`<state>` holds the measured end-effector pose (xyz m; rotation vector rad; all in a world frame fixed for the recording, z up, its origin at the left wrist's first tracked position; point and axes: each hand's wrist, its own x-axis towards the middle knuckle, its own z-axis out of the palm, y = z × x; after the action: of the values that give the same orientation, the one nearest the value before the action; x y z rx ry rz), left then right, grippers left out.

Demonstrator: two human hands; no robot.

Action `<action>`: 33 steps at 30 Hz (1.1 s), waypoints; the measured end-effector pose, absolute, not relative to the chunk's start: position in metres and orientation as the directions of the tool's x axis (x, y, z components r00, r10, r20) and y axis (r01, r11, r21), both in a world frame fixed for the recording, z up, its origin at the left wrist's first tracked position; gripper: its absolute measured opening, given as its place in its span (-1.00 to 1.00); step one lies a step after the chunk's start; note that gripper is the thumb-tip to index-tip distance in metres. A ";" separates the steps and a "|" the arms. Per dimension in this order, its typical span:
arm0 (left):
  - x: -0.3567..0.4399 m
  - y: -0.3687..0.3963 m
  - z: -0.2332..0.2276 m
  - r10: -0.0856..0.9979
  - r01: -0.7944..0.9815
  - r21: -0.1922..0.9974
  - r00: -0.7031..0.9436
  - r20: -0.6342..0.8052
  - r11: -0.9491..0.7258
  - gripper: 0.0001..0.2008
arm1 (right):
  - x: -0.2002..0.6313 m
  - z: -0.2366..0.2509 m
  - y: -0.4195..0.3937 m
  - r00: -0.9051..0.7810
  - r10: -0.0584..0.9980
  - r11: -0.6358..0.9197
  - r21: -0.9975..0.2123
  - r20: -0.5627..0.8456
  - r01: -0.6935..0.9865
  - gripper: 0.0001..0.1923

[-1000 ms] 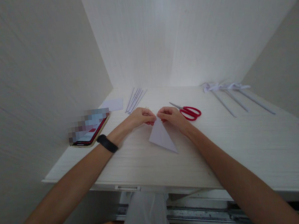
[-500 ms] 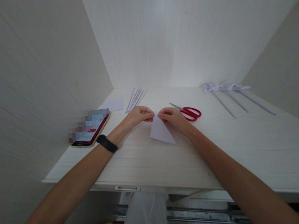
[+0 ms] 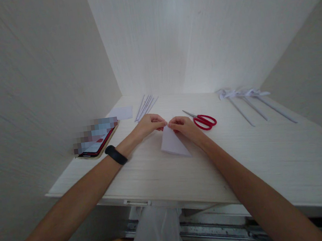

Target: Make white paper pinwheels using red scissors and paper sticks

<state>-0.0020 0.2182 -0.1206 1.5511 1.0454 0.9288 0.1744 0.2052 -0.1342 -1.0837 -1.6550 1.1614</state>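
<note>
Pale wood-grain walls enclose a white worktop (image 3: 271,161) that fills the middle of the frame. At its centre a small sheet of white paper (image 3: 173,144) is pinched at its upper tip by the left hand (image 3: 149,124) and the right hand (image 3: 183,126), fingers closed on the tip from both sides. A corner seems to be in the middle of being rolled or folded; evenly tightened fingertips are judged needed next. Both forearms are stretched forward and converge. Red scissors (image 3: 205,120) lie just right, a phone (image 3: 97,144) to the left.
</note>
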 end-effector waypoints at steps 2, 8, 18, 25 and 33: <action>-0.001 0.217 -0.120 0.940 0.165 0.979 0.337 0.055 -0.117 -0.92 | 0.174 -0.134 0.205 -0.289 0.947 0.199 -0.962 0.140 0.186 -0.81; 0.000 0.217 -0.119 0.937 0.141 0.981 0.340 0.079 -0.134 -0.91 | 0.174 -0.134 0.205 -0.277 0.953 0.171 -0.972 0.123 0.159 -0.82; -0.002 0.217 -0.118 0.949 0.144 0.979 0.299 0.097 -0.146 -0.83 | 0.175 -0.134 0.205 -0.275 0.949 0.203 -0.965 0.152 0.168 -0.80; 0.002 0.215 -0.117 0.951 0.170 0.974 0.295 0.097 -0.152 -0.85 | 0.174 -0.136 0.207 -0.253 0.948 0.235 -0.959 0.190 0.159 -0.83; 0.004 0.211 -0.116 0.950 0.165 0.960 0.256 0.179 -0.225 -0.86 | 0.175 -0.132 0.207 -0.267 0.957 0.158 -0.979 0.118 0.133 -0.81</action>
<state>0.0045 0.2113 -0.1160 1.6085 1.0581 1.0733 0.1752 0.2075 -0.1324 -1.0794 -1.5786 1.2123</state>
